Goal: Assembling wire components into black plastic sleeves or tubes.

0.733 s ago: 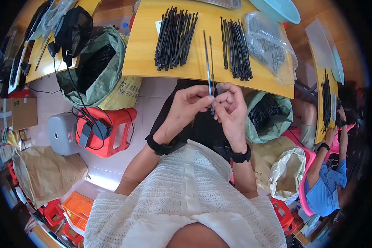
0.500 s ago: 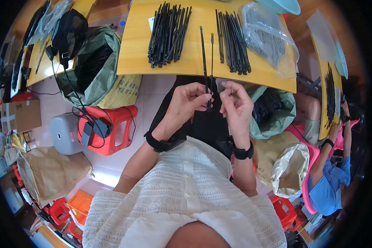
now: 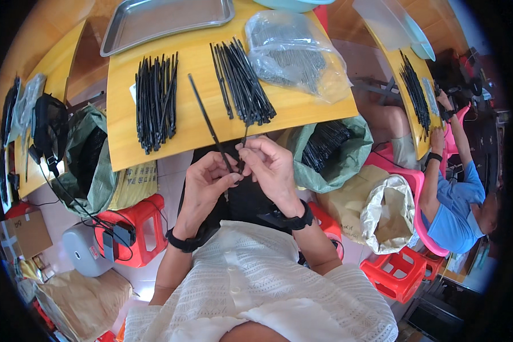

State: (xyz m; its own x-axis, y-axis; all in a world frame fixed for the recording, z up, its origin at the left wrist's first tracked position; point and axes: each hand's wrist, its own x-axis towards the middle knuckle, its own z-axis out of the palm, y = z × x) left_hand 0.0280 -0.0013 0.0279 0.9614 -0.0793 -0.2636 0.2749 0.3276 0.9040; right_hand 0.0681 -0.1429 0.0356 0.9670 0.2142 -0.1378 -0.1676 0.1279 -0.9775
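In front of my body, below the table's near edge, my left hand (image 3: 206,183) is closed with the lower end of a long black rod (image 3: 204,111) pinched between thumb and fingers; its top leans up to the left. Beside it my right hand (image 3: 273,170) is closed on a thinner black rod (image 3: 245,135). The fingertips nearly meet, and the lower ends of both rods are partly hidden among them. On the yellow table (image 3: 122,128) lie a left bundle of black rods (image 3: 155,105) and a right bundle (image 3: 250,88).
A clear plastic bag (image 3: 295,60) of thin pieces lies right of the bundles; a metal tray (image 3: 165,25) stands at the back left. Green sacks (image 3: 347,165) flank my legs, with red stools (image 3: 396,273) around. At right, a person in blue (image 3: 453,208) sits at another table.
My right hand has moved in from beside the rods and now grips the thinner one. Both hands sit lower and further left in view. The view has shifted, bringing the metal tray in.
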